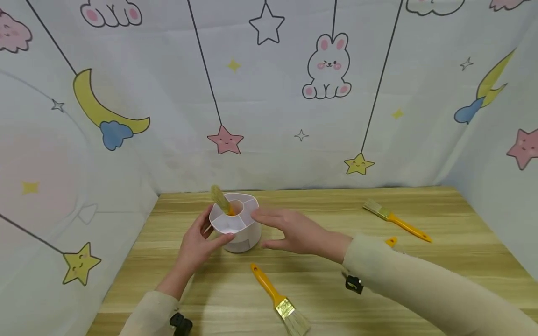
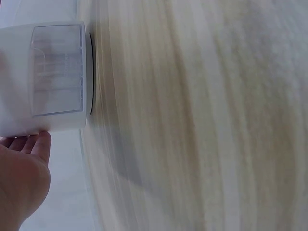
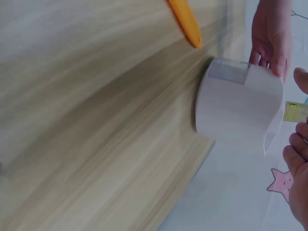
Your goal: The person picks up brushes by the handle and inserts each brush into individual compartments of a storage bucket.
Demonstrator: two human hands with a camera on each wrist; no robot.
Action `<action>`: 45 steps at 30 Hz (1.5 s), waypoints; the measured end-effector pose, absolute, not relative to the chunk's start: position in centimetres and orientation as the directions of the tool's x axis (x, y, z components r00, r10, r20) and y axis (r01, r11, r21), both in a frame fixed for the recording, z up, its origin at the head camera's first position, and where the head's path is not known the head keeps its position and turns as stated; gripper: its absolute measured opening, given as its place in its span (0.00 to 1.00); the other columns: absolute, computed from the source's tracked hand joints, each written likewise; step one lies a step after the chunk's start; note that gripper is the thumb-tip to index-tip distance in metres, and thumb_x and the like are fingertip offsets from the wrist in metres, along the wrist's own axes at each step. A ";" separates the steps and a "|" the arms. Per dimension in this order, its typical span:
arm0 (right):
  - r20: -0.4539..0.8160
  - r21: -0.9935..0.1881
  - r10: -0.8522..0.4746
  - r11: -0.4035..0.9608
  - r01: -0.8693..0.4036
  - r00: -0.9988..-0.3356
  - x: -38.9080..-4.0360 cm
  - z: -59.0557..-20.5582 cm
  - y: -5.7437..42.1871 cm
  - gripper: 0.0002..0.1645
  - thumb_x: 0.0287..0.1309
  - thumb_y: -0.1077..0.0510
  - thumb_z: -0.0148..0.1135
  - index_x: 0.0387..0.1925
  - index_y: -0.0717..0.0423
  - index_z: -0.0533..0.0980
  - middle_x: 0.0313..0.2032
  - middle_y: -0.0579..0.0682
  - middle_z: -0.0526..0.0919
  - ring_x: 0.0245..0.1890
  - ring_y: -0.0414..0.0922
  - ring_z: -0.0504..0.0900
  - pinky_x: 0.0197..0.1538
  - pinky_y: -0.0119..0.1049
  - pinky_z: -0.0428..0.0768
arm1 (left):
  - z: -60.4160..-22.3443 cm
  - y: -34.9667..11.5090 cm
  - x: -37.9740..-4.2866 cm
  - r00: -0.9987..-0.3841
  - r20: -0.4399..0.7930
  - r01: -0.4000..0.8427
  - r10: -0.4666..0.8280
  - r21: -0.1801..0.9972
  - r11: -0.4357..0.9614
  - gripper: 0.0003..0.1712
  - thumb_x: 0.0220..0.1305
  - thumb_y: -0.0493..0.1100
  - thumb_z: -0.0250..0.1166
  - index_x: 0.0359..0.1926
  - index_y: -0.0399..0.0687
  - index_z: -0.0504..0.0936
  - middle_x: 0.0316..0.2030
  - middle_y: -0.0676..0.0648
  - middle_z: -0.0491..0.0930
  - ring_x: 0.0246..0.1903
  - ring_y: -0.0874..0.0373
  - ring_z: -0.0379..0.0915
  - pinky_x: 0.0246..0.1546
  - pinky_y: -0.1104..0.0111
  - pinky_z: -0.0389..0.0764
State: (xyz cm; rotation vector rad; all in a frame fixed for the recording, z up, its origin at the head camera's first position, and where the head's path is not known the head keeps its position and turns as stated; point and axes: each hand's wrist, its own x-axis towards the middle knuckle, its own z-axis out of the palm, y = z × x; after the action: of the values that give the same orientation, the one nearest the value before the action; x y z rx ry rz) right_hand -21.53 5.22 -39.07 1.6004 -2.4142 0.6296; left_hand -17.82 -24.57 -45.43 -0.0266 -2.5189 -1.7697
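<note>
A white round desk organizer [image 1: 241, 235] with several compartments stands on the table. My left hand [image 1: 197, 242] holds its left side, thumb at the front rim and fingers around the side. A paintbrush [image 1: 222, 200] stands tilted in the organizer's round middle compartment, bristles up. My right hand [image 1: 294, 231] is at the organizer's right side with fingers extended and thumb apart, holding nothing. The right wrist view shows the organizer's wall [image 3: 236, 108] and the brush's metal band [image 3: 292, 111] near the right fingers. A clear window [image 2: 57, 70] in the organizer shows in the left wrist view.
A paintbrush [image 1: 273, 294] lies in front of the organizer, handle pointing toward it. Another paintbrush [image 1: 395, 219] lies at the back right. An orange handle end [image 1: 391, 241] peeks out behind the right sleeve. A patterned curtain [image 1: 269, 102] hangs behind the wooden table [image 1: 328, 289].
</note>
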 end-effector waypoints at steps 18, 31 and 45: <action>0.332 -0.157 -0.917 0.179 -0.971 -0.222 -18.8 -42.8 6.8 0.40 0.64 0.48 0.78 0.70 0.64 0.77 0.68 0.58 0.81 0.71 0.51 0.78 0.71 0.39 0.78 | -45.2 -24.6 -17.8 -0.997 0.070 0.057 -0.027 0.945 0.322 0.61 0.60 0.40 0.82 0.85 0.41 0.54 0.81 0.38 0.59 0.80 0.44 0.58 0.78 0.58 0.66; 0.123 -0.217 -0.977 0.146 -0.965 -0.175 -17.5 -45.0 6.7 0.39 0.74 0.43 0.68 0.75 0.60 0.72 0.74 0.54 0.75 0.77 0.49 0.70 0.80 0.40 0.67 | -45.0 -24.4 -17.6 -0.996 0.086 0.074 -0.026 0.948 0.309 0.59 0.61 0.39 0.82 0.84 0.39 0.55 0.80 0.36 0.60 0.80 0.42 0.58 0.79 0.54 0.65; 0.097 -0.146 -0.986 0.117 -0.982 -0.132 -17.2 -46.6 6.7 0.33 0.78 0.43 0.62 0.74 0.58 0.75 0.74 0.53 0.75 0.77 0.48 0.70 0.80 0.43 0.69 | -45.1 -24.1 -17.5 -0.996 0.083 0.071 -0.028 0.948 0.309 0.59 0.61 0.39 0.82 0.84 0.39 0.55 0.81 0.36 0.60 0.80 0.43 0.58 0.79 0.55 0.65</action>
State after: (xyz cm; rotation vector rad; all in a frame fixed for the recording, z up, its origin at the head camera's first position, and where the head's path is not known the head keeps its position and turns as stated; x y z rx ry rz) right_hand -17.24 6.75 -46.61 2.0852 -2.3660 0.2762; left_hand -17.52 -24.12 -45.06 -0.0399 -2.4727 -1.7979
